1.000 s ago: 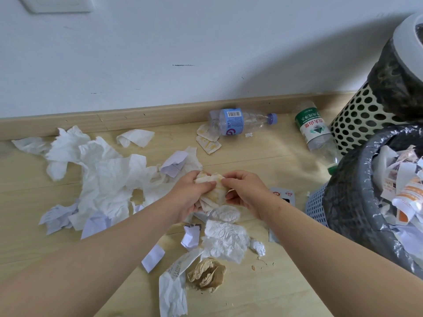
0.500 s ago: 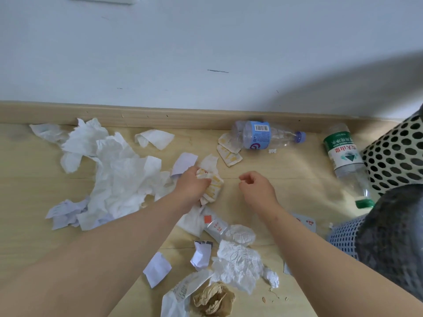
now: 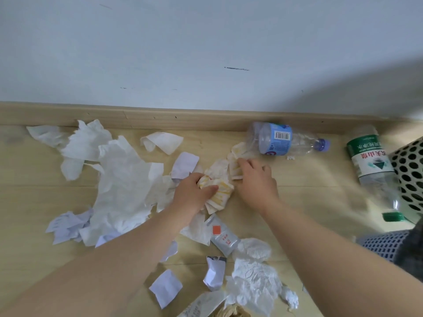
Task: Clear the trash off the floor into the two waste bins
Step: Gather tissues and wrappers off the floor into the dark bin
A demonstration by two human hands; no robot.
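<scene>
Trash litters the wooden floor along the wall. My left hand (image 3: 194,193) grips a crumpled bundle of yellow-and-white wrappers (image 3: 219,193) just above the floor. My right hand (image 3: 256,179) reaches past it, its fingertips curled onto a small yellow-white wrapper (image 3: 235,173) lying beside the blue-label bottle (image 3: 279,140). A green-label bottle (image 3: 370,161) lies further right, next to the white perforated bin (image 3: 409,177). Only a corner of the blue mesh bin (image 3: 384,245) with its black liner shows at lower right.
A large heap of white tissue (image 3: 119,179) spreads to the left. A silver sachet (image 3: 222,236), crumpled white paper (image 3: 254,287) and lilac paper scraps (image 3: 166,287) lie near my forearms. A wooden baseboard (image 3: 160,117) bounds the floor at the back.
My view turned left, so the bins slid to the right edge. My right hand let go of the bundle and moved forward to the small wrapper by the blue-label bottle. My left hand kept the bundle.
</scene>
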